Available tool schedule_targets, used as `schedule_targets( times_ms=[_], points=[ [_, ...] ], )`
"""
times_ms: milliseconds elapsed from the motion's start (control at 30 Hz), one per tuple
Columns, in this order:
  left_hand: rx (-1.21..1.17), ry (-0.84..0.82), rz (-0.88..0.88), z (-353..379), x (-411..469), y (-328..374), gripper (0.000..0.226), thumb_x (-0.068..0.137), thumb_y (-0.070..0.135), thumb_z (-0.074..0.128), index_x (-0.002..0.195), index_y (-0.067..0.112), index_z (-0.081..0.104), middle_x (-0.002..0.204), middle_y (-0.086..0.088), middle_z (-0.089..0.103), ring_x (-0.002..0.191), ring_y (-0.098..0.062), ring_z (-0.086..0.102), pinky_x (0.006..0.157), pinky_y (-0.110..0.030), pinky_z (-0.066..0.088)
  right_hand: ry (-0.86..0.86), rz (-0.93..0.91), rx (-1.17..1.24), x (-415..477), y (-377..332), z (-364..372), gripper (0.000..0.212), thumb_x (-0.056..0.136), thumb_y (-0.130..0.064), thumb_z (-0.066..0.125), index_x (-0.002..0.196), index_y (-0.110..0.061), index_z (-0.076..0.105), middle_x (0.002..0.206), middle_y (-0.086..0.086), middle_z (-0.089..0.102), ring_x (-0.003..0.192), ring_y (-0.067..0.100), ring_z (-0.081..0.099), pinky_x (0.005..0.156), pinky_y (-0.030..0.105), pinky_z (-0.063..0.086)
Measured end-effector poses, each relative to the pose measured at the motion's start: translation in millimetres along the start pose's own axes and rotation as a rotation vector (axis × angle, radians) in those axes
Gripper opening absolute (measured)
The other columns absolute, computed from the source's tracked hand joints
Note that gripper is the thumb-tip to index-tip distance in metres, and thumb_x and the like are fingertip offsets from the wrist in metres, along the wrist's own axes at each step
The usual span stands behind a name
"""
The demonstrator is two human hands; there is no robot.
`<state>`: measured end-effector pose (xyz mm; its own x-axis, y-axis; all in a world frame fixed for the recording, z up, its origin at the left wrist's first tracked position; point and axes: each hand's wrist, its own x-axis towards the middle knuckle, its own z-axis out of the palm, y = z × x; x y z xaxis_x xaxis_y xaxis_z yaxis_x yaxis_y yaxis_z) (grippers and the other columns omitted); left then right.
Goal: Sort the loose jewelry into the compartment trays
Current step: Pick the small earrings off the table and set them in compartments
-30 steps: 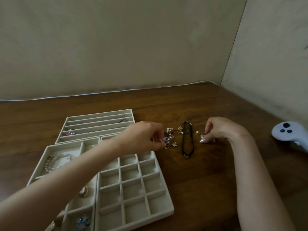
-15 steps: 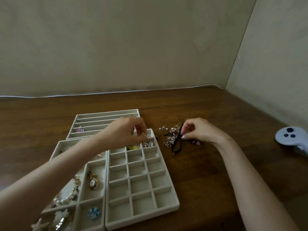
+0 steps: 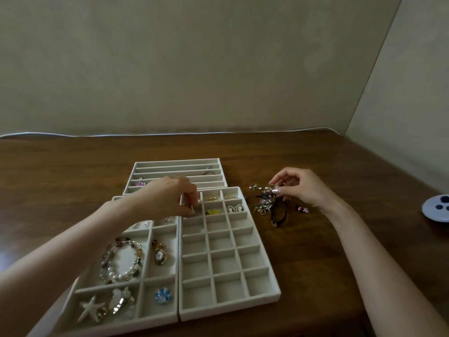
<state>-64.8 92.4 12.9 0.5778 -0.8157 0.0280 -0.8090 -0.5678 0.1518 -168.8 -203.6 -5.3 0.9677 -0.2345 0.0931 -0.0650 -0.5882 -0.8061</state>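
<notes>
Well, left hand (image 3: 170, 198): hovers over the far left corner of the grid tray (image 3: 228, 300), fingers curled and tips drawn together; I cannot tell whether anything sits between them.
Right hand (image 3: 301, 188): fingers curled, thumb and forefinger pinching at the far edge of the loose jewelry pile (image 3: 264, 203).
Pile's place: on the wooden table (image 3: 315, 263), just beside the grid tray's right rim, with a black cord bracelet (image 3: 281, 215) trailing from its near side.
Stray piece: a small pink charm (image 3: 302, 209) lies a little apart, under the right wrist.
Tray edges: the grid tray and the wide-cell tray (image 3: 160, 319) sit side by side with their rims touching; the slotted tray (image 3: 177, 160) butts against their far edges.
Grid tray contents: a gold ring (image 3: 211, 198), a yellow piece (image 3: 213, 212) and a pair of cameo earrings (image 3: 235, 208), all in the far rows.
Wide-cell tray contents: a pearl bracelet (image 3: 121, 261), a cameo pendant (image 3: 159, 254), a blue flower brooch (image 3: 163, 296) and a starfish piece (image 3: 91, 310).
Room to move: a broad band of wood runs between the slotted tray and the wall; more wood shows between the grid tray and the right forearm.
Right margin: a white controller (image 3: 435, 210) sits at the frame's edge, well apart from the pile.
</notes>
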Motion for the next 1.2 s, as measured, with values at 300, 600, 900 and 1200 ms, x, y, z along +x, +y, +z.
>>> schedule_targets(
  times_ms=[300,600,900,1200],
  points=[
    [-0.004,-0.091,0.028,-6.5,1.0,-3.8,0.016,0.083,0.032,0.067,0.099,0.032,0.064,0.094,0.017,0.054,0.076,0.007,0.045,0.068,-0.01,0.037,-0.05,-0.043,0.119,2.9,-0.6,12.4,0.023,0.079,0.002,0.069,0.093,-0.015,0.068,0.098,0.008,0.065,0.09,0.021,0.066,0.073,0.031,0.057],
    [-0.307,0.346,-0.034,-3.8,10.0,0.6,0.008,0.088,0.017,0.061,0.095,0.019,0.063,0.086,0.012,0.06,0.075,-0.007,0.057,0.064,-0.01,0.043,-0.12,-0.148,0.201,-4.0,-33.3,36.7,0.024,0.08,-0.001,0.069,0.098,-0.017,0.068,0.098,0.006,0.066,0.09,0.018,0.064,0.077,0.03,0.057],
    [-0.447,0.508,-0.091,8.0,9.2,-9.8,0.01,0.087,0.01,0.061,0.095,0.016,0.063,0.079,0.012,0.059,0.069,-0.002,0.054,0.06,-0.008,0.039,-0.268,-0.423,-0.166,-0.4,-97.1,104.2,0.017,0.079,-0.013,0.073,0.096,-0.018,0.07,0.092,-0.007,0.064,0.078,0.002,0.057,0.068,0.013,0.046],
    [-0.45,0.491,-0.062,10.6,12.4,-5.6,0.011,0.087,0.009,0.061,0.094,0.016,0.065,0.082,0.006,0.064,0.071,-0.004,0.055,0.06,-0.008,0.04,-0.172,-0.328,-0.21,10.0,-83.2,77.9,0.014,0.083,-0.017,0.069,0.097,-0.022,0.068,0.096,-0.01,0.064,0.078,0.0,0.056,0.064,0.012,0.043]
  ],
)
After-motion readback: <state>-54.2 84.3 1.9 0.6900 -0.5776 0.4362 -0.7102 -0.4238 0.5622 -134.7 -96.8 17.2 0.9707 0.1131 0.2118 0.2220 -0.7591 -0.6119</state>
